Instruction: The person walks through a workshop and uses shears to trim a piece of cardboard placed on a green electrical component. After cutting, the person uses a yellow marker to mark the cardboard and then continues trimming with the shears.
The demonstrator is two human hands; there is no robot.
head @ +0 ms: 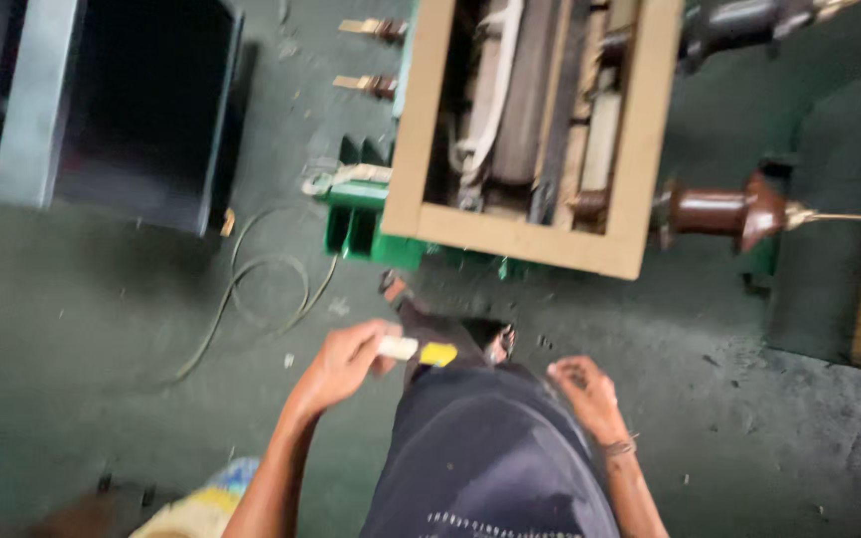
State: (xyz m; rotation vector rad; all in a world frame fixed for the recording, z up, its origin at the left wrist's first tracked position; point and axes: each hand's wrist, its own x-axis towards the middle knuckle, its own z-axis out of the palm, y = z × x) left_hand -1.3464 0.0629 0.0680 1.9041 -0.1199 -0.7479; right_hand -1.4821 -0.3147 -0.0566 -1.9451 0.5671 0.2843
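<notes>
A small pale block with a yellow end [413, 350] is gripped between thumb and fingers of the left hand [343, 365], held out in front of the person's dark-clothed body [485, 453], just above the knee; the right hand [586, 393] is held loosely curled with nothing in it, well apart from the block, on the other side of the body. Ahead on the dark green floor [102, 329] a tan wooden frame [640, 149] is seen around a transformer core [525, 95], mounted on a green metal base [356, 224]; brown ceramic insulators [719, 211] are seen projecting from its right side; a thin cable [261, 289] lies looped on the floor to the left of the base; a dark open-topped metal tank [122, 100] stands at the upper left, well apart from the hands; the view is blurred, so finer detail cannot be told.
</notes>
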